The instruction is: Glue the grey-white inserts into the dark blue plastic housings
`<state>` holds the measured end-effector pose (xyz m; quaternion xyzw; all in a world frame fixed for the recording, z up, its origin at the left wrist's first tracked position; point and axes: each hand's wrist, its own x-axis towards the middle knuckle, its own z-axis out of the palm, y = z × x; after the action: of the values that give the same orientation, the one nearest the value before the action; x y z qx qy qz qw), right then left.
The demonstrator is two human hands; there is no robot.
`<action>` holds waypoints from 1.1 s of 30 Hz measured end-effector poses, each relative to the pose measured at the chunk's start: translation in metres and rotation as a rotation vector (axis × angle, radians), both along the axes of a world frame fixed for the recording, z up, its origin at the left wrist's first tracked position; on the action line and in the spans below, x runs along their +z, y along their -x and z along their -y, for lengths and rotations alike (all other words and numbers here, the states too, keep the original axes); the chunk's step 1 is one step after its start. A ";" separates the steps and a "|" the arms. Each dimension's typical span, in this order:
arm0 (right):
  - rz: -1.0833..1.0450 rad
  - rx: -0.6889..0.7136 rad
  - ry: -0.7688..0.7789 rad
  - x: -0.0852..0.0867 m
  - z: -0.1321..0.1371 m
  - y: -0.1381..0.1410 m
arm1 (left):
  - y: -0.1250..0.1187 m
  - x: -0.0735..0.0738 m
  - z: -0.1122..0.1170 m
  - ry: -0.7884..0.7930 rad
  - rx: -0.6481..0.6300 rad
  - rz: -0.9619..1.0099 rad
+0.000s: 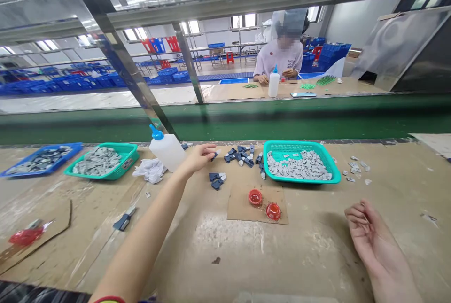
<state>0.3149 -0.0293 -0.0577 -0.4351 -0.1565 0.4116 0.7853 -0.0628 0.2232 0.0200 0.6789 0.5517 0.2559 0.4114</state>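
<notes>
The left hand [200,156] reaches out over the bench [197,256], its fingers bent at a dark part [215,155] with a pale tip; the part is at the fingertips, just left of the pile [243,156] of similar parts, and I cannot tell whether the fingers are clamped on it. The right hand [368,237] is well apart, near the right side of the bench, palm turned inward, fingers loosely curled and close together; I cannot tell whether they close on anything. Nearer than the pile lie a few more dark parts [216,181]. A teal basket [301,181] of pale pieces [312,164] stands right of the pile, with loose pieces beside it. In front, 2 red cups [255,197] sit on cardboard [237,209]. Just left of the left hand, a white bottle [168,150] with a blue cap leans beside a crumpled cloth [151,170]. Across the green belt [225,122], 1 co-worker [278,61] works behind another bottle [274,84].
</notes>
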 end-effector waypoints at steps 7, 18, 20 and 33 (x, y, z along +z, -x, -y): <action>-0.359 0.054 -0.139 -0.004 0.000 0.034 | 0.004 0.018 0.096 0.139 0.171 0.487; 0.094 0.193 0.308 0.014 -0.011 0.101 | -0.030 0.000 0.185 0.389 0.370 0.994; 0.177 0.217 0.313 0.013 -0.015 0.109 | -0.030 -0.008 0.197 0.389 0.408 0.974; 0.397 0.231 0.413 0.012 -0.018 0.114 | -0.033 -0.014 0.217 0.440 0.385 0.903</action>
<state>0.2005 -0.0113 -0.0453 -0.6366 -0.2685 0.4282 0.5824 -0.0299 0.0064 0.0064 0.2859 0.4750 0.4714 0.6859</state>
